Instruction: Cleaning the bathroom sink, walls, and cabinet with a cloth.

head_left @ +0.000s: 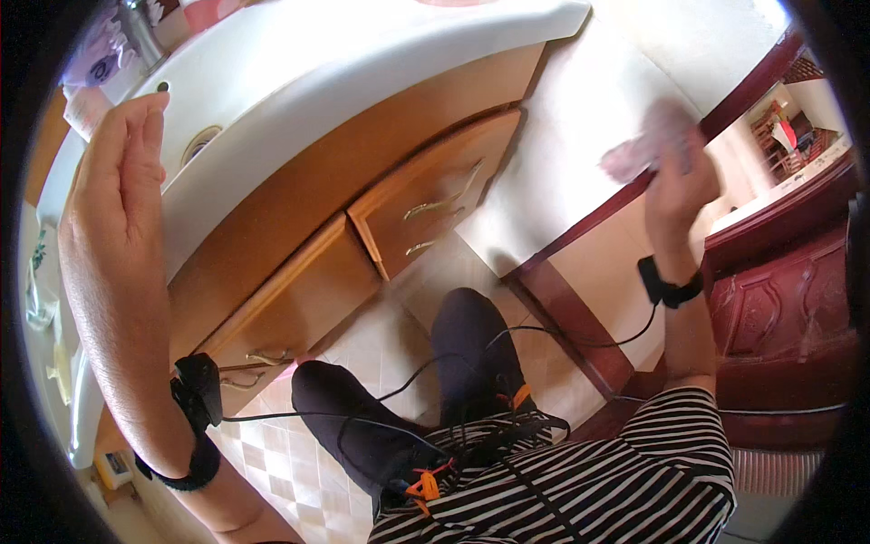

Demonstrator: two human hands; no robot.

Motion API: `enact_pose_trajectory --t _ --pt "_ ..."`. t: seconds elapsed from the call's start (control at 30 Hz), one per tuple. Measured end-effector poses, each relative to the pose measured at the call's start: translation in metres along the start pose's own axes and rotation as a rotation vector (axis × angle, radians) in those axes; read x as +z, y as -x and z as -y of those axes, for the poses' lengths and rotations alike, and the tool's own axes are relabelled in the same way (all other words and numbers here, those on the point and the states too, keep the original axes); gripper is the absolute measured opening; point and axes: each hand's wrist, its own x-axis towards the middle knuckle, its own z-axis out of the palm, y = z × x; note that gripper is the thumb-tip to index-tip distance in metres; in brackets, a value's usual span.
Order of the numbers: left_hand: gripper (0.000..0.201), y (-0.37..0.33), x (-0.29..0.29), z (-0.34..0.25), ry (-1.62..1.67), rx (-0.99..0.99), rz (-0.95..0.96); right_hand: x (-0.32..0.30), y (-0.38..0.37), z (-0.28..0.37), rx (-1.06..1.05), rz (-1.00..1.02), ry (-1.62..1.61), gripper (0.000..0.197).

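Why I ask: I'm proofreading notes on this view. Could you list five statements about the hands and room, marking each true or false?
1. The right hand holds a pinkish cloth. True, though motion blurs both.
2. The left hand grips a cloth too. False: its fingers are extended and nothing shows in it.
3. A wooden vanity cabinet is under the white washbasin. True.
4. Both wrists are bare. False: each wears a black strap.
5. The person's top has stripes. True.

White washbasin (362, 86) atop wooden cabinet (426, 150): metal faucet (138, 32), pink item (207, 11) at back. Floor (294, 462) tiled, pale.
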Motion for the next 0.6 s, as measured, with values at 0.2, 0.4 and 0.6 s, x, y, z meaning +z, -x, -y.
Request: enact_pose_trajectory --t 0.2,0.4,0.6 --pt "0.034 -0.010 -0.014 -0.016 -0.062 -0.189 0.116 0.030 0.188 -0.121 -0.637 0.525 0.863 0.023" --pt "0.033 -0.007 0.006 -0.023 0.051 -0.084 0.069 0.006 0.235 -0.146 -0.624 0.696 0.836 0.027" --pt "0.036 -0.006 -0.004 -0.016 0.024 -0.110 0.062 -0.030 0.090 -0.055 0.175 0.300 0.909 0.025"
